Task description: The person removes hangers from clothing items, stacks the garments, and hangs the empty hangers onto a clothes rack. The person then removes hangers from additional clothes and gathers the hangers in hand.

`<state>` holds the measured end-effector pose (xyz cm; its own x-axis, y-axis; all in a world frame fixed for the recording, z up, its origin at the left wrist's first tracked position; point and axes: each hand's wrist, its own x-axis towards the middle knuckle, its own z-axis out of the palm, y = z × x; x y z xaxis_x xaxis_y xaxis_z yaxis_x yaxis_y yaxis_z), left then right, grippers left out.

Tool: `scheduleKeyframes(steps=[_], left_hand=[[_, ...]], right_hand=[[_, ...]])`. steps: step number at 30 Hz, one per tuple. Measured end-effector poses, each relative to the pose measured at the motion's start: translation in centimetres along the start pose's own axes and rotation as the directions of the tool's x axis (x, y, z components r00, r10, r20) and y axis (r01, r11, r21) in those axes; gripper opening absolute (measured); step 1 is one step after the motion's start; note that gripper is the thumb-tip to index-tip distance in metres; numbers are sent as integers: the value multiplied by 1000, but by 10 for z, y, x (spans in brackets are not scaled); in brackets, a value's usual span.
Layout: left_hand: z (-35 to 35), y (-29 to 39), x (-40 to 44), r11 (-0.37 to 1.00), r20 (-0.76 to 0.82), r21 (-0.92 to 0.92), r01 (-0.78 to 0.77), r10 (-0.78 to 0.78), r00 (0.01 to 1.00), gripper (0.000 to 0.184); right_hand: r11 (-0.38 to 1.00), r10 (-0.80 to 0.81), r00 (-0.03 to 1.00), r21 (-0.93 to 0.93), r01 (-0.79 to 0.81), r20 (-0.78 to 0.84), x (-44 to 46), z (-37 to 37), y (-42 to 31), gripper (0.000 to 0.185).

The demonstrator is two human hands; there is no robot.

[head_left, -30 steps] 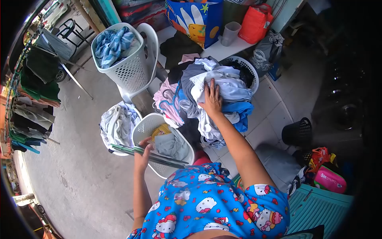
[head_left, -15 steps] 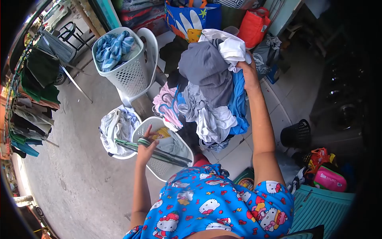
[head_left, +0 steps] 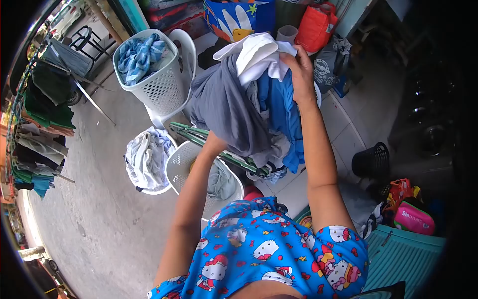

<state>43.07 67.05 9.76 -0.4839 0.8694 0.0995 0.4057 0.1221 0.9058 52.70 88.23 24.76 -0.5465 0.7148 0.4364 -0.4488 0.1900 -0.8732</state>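
My right hand is closed on a white garment at the top of the clothes pile. A dark grey garment hangs to the left of it, over my left hand, whose fingers are mostly hidden. Green hangers stick out on both sides of that hand. Blue cloth hangs below my right hand. Under the hangers stands a white basket with a pale grey-green garment in it.
A basket with blue checked cloth rests on a white chair. White clothes fill another basket at the left. A black bin stands on the right. A red bag and a blue patterned bag are at the back.
My left hand has moved up and right with the hangers, to the grey garment. My right hand has lifted the white garment up and slightly left, and the grey one has shifted left.
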Motion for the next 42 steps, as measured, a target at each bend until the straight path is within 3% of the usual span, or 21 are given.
scheduleKeyframes(steps=[3, 4, 5, 6, 7, 11, 15, 18, 20, 21, 22, 24, 25, 26, 28, 29, 31, 34, 37, 40, 42], left_hand=[[-66, 8, -36, 995, -24, 102, 21, -18, 1000, 51], [-91, -11, -52, 975, 27, 42, 220, -221, 975, 47], [-117, -11, -69, 882, -49, 123, 454, -451, 891, 45], [-135, -8, -86, 883, -180, -66, 465, -469, 865, 41], [-147, 14, -95, 894, -176, -305, 328, -391, 903, 41], [-177, 41, -138, 964, -339, -176, 197, -247, 908, 33], [-188, 38, -166, 926, -453, -284, 251, -360, 816, 25], [-181, 10, -184, 916, -549, -338, 215, -377, 746, 23], [-177, -1, -195, 917, -582, -382, 119, -339, 739, 24], [-175, -3, -198, 913, -600, -402, 66, -317, 734, 25], [-176, -2, -199, 852, -626, -524, -6, -381, 681, 24], [-177, 2, -197, 909, -613, -416, 11, -290, 735, 24], [-177, 5, -196, 933, -599, -359, 22, -249, 761, 23], [-177, 10, -192, 738, -504, -675, 23, -484, 715, 26], [-170, -9, -191, 768, -381, -604, 213, -513, 769, 30], [-167, -15, -191, 775, -314, -555, 302, -531, 787, 32], [-154, -5, -175, 780, -224, -317, 540, -615, 756, 40], [-148, -15, -180, 821, -272, -196, 536, -571, 775, 54], [-141, -1, -171, 843, -223, -212, 494, -534, 816, 60], [-113, 18, -148, 932, -150, -192, 308, -338, 929, 79], [-87, 53, -126, 990, -50, -88, 112, -117, 992, 92]], right_hand=[[992, 125, 981, 46, -119, -146, 1, -60, 25, 13], [989, 141, 971, 61, -131, -191, 1, -84, 35, 13], [987, 155, 959, 76, -141, -237, 1, -99, 41, 15], [985, 163, 949, 96, -142, -272, 1, -102, 41, 16], [983, 174, 938, 118, -144, -300, 1, -102, 40, 17], [974, 147, 892, 218, -56, -427, 16, -108, 26, 19], [980, 102, 959, 191, -51, -263, 12, -105, 19, 18], [982, 184, 943, 95, -163, -277, 2, -98, 34, 19], [879, -46, 917, -453, -152, -396, -4, -110, 75, 23], [713, -179, 901, -684, -157, -394, -8, -115, 92, 26], [410, -350, 918, -912, -26, -183, -22, -105, 92, 34], [330, -433, 899, -916, 228, 68, -56, -74, 83, 30], [411, -330, 929, -861, 301, 167, -80, -60, 86, 24], [499, -172, 922, -776, 385, 346, -103, -53, 95, 23], [352, 157, 800, -789, 504, 580, -144, -40, 106, 37], [293, 146, 837, -831, 472, 527, -162, -37, 120, 38], [229, 353, 821, -892, 390, 450, -174, -53, 139, 29], [601, 191, 878, -760, 248, 438, -157, -56, 133, 22], [756, 146, 790, -582, 298, 595, -132, -13, 50, 19], [867, -24, 741, -356, 350, 671, -117, 34, -9, 18], [918, -81, 732, -235, 320, 677, -113, 69, -44, 17]])
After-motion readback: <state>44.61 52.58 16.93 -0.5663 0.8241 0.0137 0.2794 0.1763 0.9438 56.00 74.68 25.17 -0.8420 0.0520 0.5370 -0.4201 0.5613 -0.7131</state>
